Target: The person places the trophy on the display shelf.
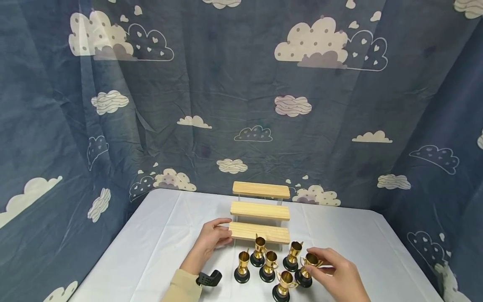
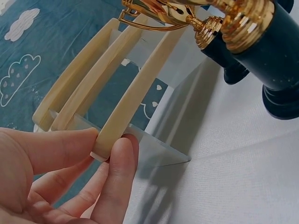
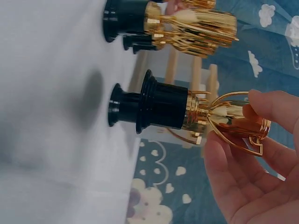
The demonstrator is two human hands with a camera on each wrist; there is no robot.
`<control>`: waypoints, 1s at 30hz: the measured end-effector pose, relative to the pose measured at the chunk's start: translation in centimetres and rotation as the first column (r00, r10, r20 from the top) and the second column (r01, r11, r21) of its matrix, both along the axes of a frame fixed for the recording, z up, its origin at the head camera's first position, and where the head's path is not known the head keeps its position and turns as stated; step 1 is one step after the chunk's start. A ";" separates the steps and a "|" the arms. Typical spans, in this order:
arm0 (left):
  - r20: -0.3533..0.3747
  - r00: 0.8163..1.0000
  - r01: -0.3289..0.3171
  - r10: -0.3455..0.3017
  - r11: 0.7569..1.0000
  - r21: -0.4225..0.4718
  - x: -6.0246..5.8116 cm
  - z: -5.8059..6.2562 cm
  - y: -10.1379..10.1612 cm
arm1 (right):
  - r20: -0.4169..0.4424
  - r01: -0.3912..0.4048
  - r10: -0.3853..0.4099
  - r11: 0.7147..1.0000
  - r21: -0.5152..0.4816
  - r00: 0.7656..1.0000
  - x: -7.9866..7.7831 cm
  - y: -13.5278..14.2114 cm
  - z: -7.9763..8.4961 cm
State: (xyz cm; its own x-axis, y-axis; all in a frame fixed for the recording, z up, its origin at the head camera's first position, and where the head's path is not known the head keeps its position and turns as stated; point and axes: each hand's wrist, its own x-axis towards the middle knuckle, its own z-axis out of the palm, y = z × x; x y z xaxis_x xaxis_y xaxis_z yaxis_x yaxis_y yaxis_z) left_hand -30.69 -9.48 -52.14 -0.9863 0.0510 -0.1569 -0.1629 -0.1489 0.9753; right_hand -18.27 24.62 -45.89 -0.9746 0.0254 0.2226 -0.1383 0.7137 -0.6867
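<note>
My left hand point(image 1: 211, 238) pinches the left end of the lowest wooden board point(image 1: 260, 232) of a three-tier display stand; in the left wrist view thumb and fingers close on that board's end point(image 2: 117, 126). My right hand point(image 1: 337, 268) holds a small gold trophy point(image 1: 304, 277) with a black base by its cup and handles. In the right wrist view this trophy point(image 3: 163, 105) is upright, its base close over the cloth. Several like it stand in front of the stand, among them a left one point(image 1: 242, 274), a front one point(image 1: 281, 293) and one beside the held trophy point(image 1: 291, 263).
The stand's middle board point(image 1: 260, 210) and top board point(image 1: 261, 189) rise behind the lowest one on clear side panels. A white cloth point(image 1: 170, 235) covers the table. Dark blue cloud-patterned fabric point(image 1: 234, 84) hangs at the back and both sides. My left wrist wears a black band point(image 1: 209, 278).
</note>
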 end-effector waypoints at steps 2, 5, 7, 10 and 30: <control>0.000 1.000 -0.003 0.003 1.000 -0.004 0.1 -0.1 0.0 | -0.017 -0.006 0.006 1.000 0.011 1.000 0.1 0.0 0.6; 0.007 1.000 -0.010 0.010 1.000 -0.003 0.2 -0.2 0.1 | -0.032 -0.015 0.015 1.000 0.020 0.999 0.3 0.1 1.4; 0.012 1.000 -0.010 0.010 1.000 -0.007 0.3 -0.3 0.1 | -0.035 -0.022 0.023 1.000 0.021 0.999 0.4 0.1 1.8; 0.015 1.000 -0.008 0.008 1.000 -0.009 0.4 -0.3 0.1 | -0.040 -0.030 0.031 0.999 0.012 0.999 0.3 0.1 2.3; -0.013 1.000 0.019 -0.019 1.000 0.021 -0.1 -0.2 0.1 | -0.255 -0.200 0.203 0.979 0.038 0.945 -2.7 0.1 6.0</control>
State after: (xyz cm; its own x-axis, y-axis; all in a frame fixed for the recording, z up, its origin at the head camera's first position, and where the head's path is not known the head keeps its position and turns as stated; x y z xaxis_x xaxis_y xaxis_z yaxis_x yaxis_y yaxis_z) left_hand -30.82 -9.39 -52.30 -0.9871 0.0729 -0.1425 -0.1530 -0.1667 0.9741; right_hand -20.99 24.69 -39.90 -0.8691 -0.1694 0.4647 -0.4501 0.6604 -0.6010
